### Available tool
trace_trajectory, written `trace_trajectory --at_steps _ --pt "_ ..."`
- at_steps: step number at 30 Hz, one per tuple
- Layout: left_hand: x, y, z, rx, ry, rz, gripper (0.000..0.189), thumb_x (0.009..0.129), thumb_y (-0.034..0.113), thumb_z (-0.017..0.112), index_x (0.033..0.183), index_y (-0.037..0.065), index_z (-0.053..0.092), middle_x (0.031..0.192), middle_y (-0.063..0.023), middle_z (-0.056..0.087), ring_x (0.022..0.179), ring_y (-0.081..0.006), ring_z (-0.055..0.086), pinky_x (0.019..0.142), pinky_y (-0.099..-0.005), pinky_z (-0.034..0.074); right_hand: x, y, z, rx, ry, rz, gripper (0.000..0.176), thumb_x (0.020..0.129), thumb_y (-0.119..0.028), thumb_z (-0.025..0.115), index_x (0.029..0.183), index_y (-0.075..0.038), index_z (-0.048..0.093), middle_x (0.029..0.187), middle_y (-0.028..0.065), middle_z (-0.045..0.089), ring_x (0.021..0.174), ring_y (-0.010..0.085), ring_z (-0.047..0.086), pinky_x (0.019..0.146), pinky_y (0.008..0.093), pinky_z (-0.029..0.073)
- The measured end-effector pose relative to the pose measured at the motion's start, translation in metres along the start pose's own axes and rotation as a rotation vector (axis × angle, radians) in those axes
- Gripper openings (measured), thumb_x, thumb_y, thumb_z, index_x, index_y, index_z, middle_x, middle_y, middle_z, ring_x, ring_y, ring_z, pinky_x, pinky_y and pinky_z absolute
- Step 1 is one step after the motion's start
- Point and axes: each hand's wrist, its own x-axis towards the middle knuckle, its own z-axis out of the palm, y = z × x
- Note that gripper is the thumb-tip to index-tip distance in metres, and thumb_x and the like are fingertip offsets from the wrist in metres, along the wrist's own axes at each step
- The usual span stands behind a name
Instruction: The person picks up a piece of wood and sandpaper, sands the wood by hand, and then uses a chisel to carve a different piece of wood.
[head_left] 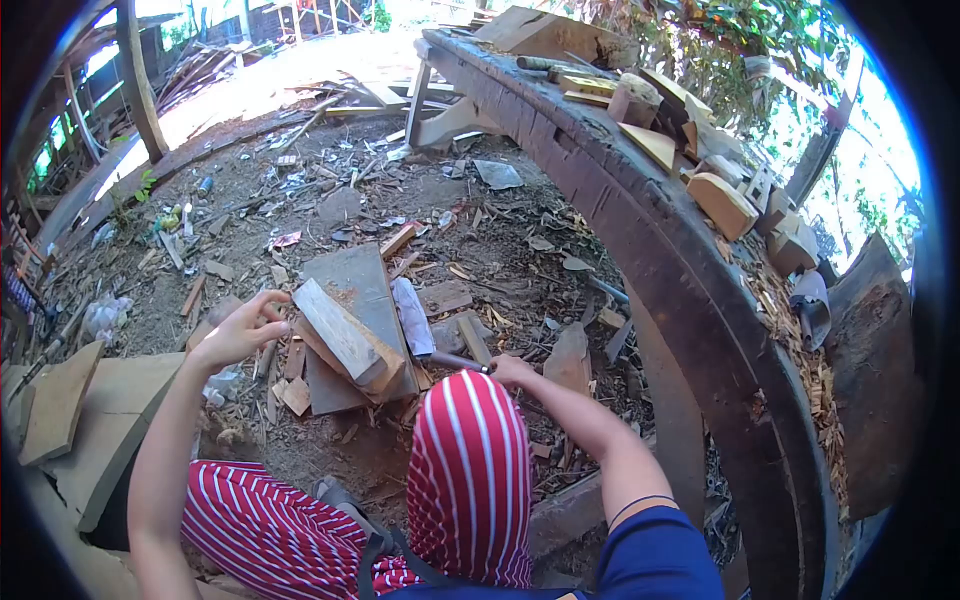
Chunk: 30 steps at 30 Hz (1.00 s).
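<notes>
My left hand is raised with its fingers apart, beside the upper left end of a wood block, and nothing shows in it. The block lies tilted on a flat grey board on the ground. My right hand is closed round the dark handle end of a tool, right of the board. The tool's broad pale blade points up and away, beside the board's right edge. Part of the right hand's fingers is hidden from view.
A long dark workbench curves along the right, bearing wood pieces and shavings. Planks lie at the left. Wood scraps, a plastic bag and litter cover the ground. My knees in striped cloth are close below.
</notes>
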Motion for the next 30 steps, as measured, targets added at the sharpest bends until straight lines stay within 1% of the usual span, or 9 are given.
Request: trace_trajectory --at_steps 3,9,13,16,17,19,23,28,30 --pt "-0.011 0.002 -0.024 0.077 -0.068 -0.067 0.049 0.092 0.02 0.064 0.135 0.012 0.043 0.099 -0.0028 0.052 0.083 -0.0097 0.054 0.078 -0.0265 0.047 0.001 0.002 0.025 0.112 0.342 -0.164 0.051 0.082 -0.034 0.059 0.126 -0.011 0.059 0.118 0.0165 0.065 0.108 0.0344 0.062 0.093 0.0419 0.049" --pt "0.034 -0.032 -0.028 0.34 -0.046 0.071 0.053 0.087 0.021 0.068 0.133 0.011 0.045 0.101 -0.0076 0.053 0.081 -0.0135 0.057 0.074 -0.0284 0.049 -0.05 -0.016 -0.048 0.113 0.449 -0.346 0.041 0.083 -0.03 0.054 0.119 -0.011 0.062 0.109 0.0153 0.067 0.1 0.0323 0.065 0.087 0.0426 0.051" --pt "0.065 -0.031 -0.008 0.62 -0.12 0.243 0.05 0.084 0.024 0.067 0.129 0.009 0.049 0.104 -0.0148 0.054 0.089 -0.0243 0.058 0.082 -0.0356 0.049 -0.157 -0.065 -0.085 -0.118 0.783 -0.494 0.028 0.089 -0.019 0.056 0.113 -0.008 0.063 0.097 0.0153 0.066 0.093 0.0324 0.065 0.081 0.0426 0.053" --pt "0.082 -0.032 -0.001 0.684 -0.227 0.222 0.05 0.083 0.023 0.064 0.129 0.01 0.05 0.109 -0.018 0.055 0.102 -0.0311 0.057 0.09 -0.0395 0.047 -0.286 -0.093 -0.126 -0.436 1.104 -0.3 0.023 0.088 -0.008 0.056 0.11 -0.004 0.062 0.09 0.0152 0.064 0.085 0.0292 0.065 0.074 0.0399 0.053" --pt "0.085 -0.038 0.001 0.766 -0.257 0.211 0.05 0.082 0.022 0.063 0.129 0.01 0.05 0.111 -0.0183 0.055 0.105 -0.0325 0.057 0.092 -0.0406 0.047 -0.327 -0.092 -0.141 -0.594 1.375 -0.266 0.013 0.078 -0.002 0.057 0.091 -0.005 0.057 0.081 0.0116 0.062 0.079 0.0266 0.064 0.067 0.0359 0.054" --pt "0.088 -0.036 0.001 0.737 -0.268 0.195 0.049 0.081 0.021 0.062 0.128 0.01 0.052 0.112 -0.019 0.055 0.109 -0.035 0.056 0.096 -0.0419 0.045 -0.397 -0.084 -0.167 -0.732 1.557 0.034 0.017 0.083 -0.002 0.051 0.098 -0.003 0.059 0.089 0.0165 0.064 0.082 0.0309 0.065 0.071 0.0419 0.053" --pt "0.085 -0.039 -0.003 0.736 -0.25 0.168 0.044 0.081 0.021 0.059 0.124 0.009 0.055 0.111 -0.0193 0.058 0.11 -0.0346 0.057 0.096 -0.0413 0.046 -0.484 0.009 -0.21 -0.684 1.149 0.732 0.03 0.087 -0.011 0.058 0.114 0.002 0.057 0.106 0.0244 0.064 0.101 0.0407 0.061 0.087 0.0495 0.048" --pt "0.088 -0.044 -0.002 0.826 -0.239 0.233 0.036 0.083 0.022 0.056 0.117 0.008 0.059 0.109 -0.0219 0.062 0.107 -0.0387 0.059 0.091 -0.0443 0.048 -0.492 0.089 -0.218 -0.67 1.209 0.748 0.02 0.084 -0.01 0.057 0.101 -0.001 0.061 0.095 0.0267 0.065 0.093 0.0449 0.063 0.079 0.0511 0.051" --pt "0.086 -0.054 -0.005 0.825 -0.222 0.285 0.034 0.085 0.024 0.057 0.113 0.006 0.06 0.103 -0.0232 0.064 0.101 -0.0405 0.06 0.087 -0.0461 0.049 -0.496 0.147 -0.236 -0.705 1.25 0.666 0.036 0.083 -0.007 0.051 0.117 -0.008 0.063 0.093 0.0248 0.067 0.092 0.041 0.065 0.083 0.0493 0.05"
